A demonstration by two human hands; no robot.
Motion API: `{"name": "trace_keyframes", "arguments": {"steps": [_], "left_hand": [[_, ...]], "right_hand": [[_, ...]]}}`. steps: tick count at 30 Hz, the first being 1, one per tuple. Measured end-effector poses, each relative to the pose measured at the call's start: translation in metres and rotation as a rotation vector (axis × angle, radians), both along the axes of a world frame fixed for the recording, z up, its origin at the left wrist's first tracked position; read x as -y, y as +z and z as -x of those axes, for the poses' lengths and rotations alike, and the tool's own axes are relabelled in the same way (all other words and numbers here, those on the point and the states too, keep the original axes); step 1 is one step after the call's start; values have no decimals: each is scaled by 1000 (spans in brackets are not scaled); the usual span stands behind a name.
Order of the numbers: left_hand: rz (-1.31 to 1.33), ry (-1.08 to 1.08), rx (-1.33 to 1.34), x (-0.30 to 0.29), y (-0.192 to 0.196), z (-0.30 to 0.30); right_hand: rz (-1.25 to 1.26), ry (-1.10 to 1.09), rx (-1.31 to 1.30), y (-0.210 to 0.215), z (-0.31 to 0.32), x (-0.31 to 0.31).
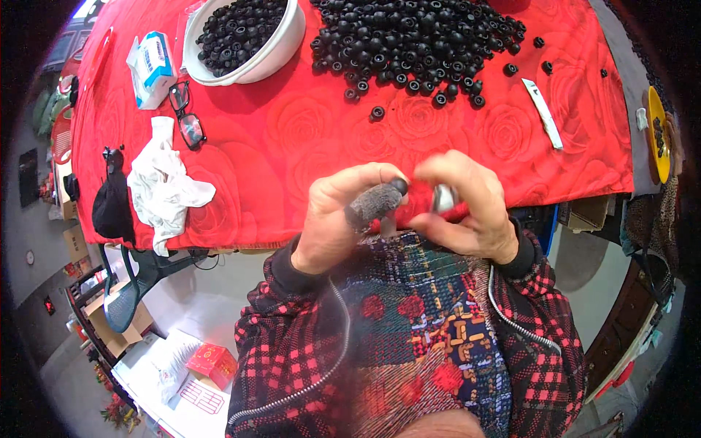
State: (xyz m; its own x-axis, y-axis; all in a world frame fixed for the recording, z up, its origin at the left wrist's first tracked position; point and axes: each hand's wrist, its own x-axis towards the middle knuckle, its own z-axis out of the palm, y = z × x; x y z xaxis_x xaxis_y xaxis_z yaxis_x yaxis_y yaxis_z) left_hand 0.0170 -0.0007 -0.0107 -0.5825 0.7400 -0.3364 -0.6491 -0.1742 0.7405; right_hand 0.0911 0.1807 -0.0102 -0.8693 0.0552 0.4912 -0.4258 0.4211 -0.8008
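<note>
My left hand point(319, 221) is closed at the table's near edge, pinching a small black round part point(399, 185). A worn grey fabric-like covering point(376, 204) shows at its fingers, just below that part. My right hand point(478, 208) is curled close beside it, its fingertips smeared by motion. Between its thumb and fingers shows a small whitish, shiny thing point(443, 198), too blurred to name. Beyond the hands lies a big heap of black round parts point(416, 44), several loose ones around it. A white basin point(292, 45) at the far left holds more of them.
Glasses point(188, 120), a tissue pack point(152, 69), a crumpled white cloth point(166, 186) and a black bag-like item point(111, 197) lie left on the red tablecloth point(292, 131). A white strip point(542, 114) lies right. A yellow dish point(658, 135) stands far right.
</note>
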Motion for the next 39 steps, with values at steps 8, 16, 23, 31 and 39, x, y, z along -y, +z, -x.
{"name": "trace_keyframes", "arguments": {"steps": [8,16,23,31,39], "left_hand": [[-11,-17,-76,3,-3,3],[0,-13,-133,2,-7,4],[16,-53,-129,1,-10,8],[26,-49,-113,0,-11,9],[19,-44,-84,-1,-13,9]], "right_hand": [[-97,-8,257,2,3,-9],[-116,6,233,-1,8,-8],[-107,19,222,-3,9,-10],[-101,29,226,-7,10,-11],[-87,35,227,-8,11,-14]]}}
